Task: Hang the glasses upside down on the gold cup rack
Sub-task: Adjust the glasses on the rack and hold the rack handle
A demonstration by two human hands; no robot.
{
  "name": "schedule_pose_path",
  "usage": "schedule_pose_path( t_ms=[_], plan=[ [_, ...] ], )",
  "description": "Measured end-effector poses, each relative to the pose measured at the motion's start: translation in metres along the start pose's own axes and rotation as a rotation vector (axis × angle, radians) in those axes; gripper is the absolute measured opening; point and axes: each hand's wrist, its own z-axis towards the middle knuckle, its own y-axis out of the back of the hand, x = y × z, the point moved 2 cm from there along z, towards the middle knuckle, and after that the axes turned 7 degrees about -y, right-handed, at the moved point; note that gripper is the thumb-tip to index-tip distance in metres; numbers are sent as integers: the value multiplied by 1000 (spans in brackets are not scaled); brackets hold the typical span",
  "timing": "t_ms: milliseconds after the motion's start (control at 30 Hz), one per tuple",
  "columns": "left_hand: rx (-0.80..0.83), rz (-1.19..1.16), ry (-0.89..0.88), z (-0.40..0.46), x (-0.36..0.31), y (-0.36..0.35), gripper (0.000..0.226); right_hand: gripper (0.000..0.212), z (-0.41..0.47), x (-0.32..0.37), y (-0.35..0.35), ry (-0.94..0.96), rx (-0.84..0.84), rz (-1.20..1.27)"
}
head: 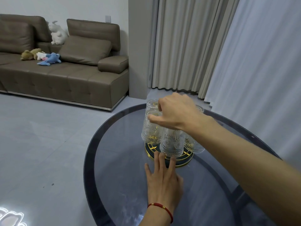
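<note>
1. Under our right hand (177,111), whose loosely curled fingers grasp nothing, clear ribbed glasses (171,142) hang inverted on the round gold cup rack (187,158).
2. We press the flat, empty left hand (162,180) on its rim.

On a round glass table (114,160) stands a gold rack (182,160) carrying several ribbed glasses (171,144) upside down; the left hand (162,181), a red cord at its wrist, lies flat with fingertips at the rack's base; the right hand (175,111) reaches over the glasses, fingers loosely curled above them. A brown sofa (65,75) with plush toys (42,57) stands behind; curtains (187,46) hang at right.
</note>
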Motion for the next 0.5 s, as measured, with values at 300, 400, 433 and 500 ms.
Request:
schedule_pose_path(
  t_ms=[300, 400, 433, 500],
  plan=[
    [39, -4, 2, 1, 0, 3, 56, 51, -3, 14, -24, -134, 141, 0],
    [62, -3, 0, 1, 0, 3, 56, 53, -2, 12, -26, -175, 98, 70],
    [66, -2, 0, 1, 1, 3, 56, 54, -2, 12, -27, -184, 103, 90],
    [60, -3, 3, 1, 1, 3, 56, 55, -3, 11, -27, -195, 122, 111]
  ],
)
